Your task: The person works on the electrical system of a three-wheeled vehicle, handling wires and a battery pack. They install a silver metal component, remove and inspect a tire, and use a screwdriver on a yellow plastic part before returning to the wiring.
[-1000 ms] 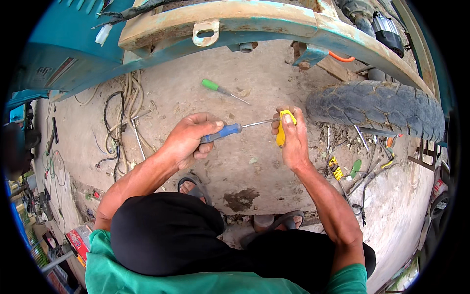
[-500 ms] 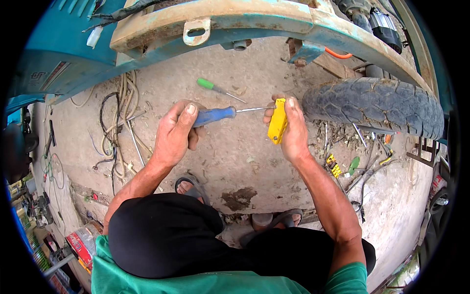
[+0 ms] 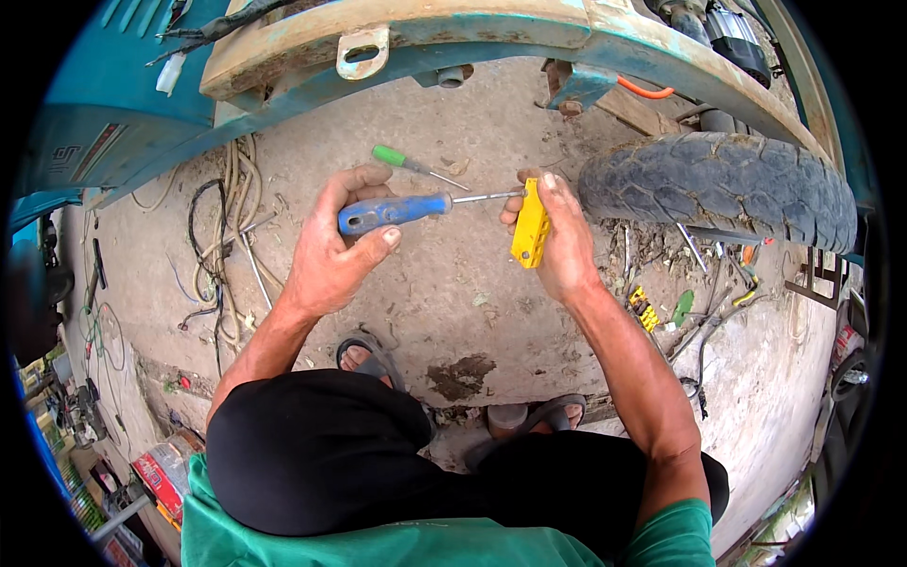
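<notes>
A blue-handled screwdriver (image 3: 397, 214) lies level across the fingers of my left hand (image 3: 323, 248), whose thumb sits low against the handle in a loose hold. The metal shaft points right, and its tip meets the upper end of a yellow block (image 3: 532, 229) with small holes. My right hand (image 3: 570, 244) grips that block between thumb and fingers. How deep the tip sits in it I cannot tell. Beyond my hands, a green-handled screwdriver (image 3: 389, 156) rests on the concrete floor.
A teal, rusty metal frame (image 3: 453, 38) spans the far side. To the right lies a worn tire (image 3: 718, 189), with loose tools and a yellow-black bit holder (image 3: 644, 309) below it. Coiled hose and cables (image 3: 231, 203) lie left. My sandalled feet are just below my hands.
My left hand has loosened and turned around the screwdriver handle, its thumb moving from above to below. The yellow block has shifted slightly up and left with my right hand.
</notes>
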Action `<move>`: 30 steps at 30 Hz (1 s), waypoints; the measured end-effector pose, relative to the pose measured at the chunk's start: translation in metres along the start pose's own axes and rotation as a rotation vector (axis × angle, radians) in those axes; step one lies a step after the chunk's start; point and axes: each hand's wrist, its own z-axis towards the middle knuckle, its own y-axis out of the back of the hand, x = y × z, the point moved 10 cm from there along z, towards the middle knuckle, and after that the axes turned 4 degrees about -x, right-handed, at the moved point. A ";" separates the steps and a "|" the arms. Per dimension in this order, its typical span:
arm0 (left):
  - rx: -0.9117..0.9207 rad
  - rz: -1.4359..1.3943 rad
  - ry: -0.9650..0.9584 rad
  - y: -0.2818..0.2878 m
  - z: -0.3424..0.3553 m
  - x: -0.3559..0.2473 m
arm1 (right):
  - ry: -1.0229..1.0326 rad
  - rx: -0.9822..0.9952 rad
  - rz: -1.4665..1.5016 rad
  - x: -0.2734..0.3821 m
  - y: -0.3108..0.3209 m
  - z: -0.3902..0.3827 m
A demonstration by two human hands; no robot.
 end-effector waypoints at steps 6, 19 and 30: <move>0.100 -0.107 0.232 0.011 -0.002 0.016 | -0.062 0.054 0.144 -0.004 -0.002 0.002; 0.233 -0.012 0.051 0.001 -0.020 -0.009 | -0.179 0.070 0.442 -0.007 -0.006 0.009; 0.226 -0.007 0.042 0.001 -0.020 -0.008 | -0.193 0.078 0.434 -0.007 -0.011 0.008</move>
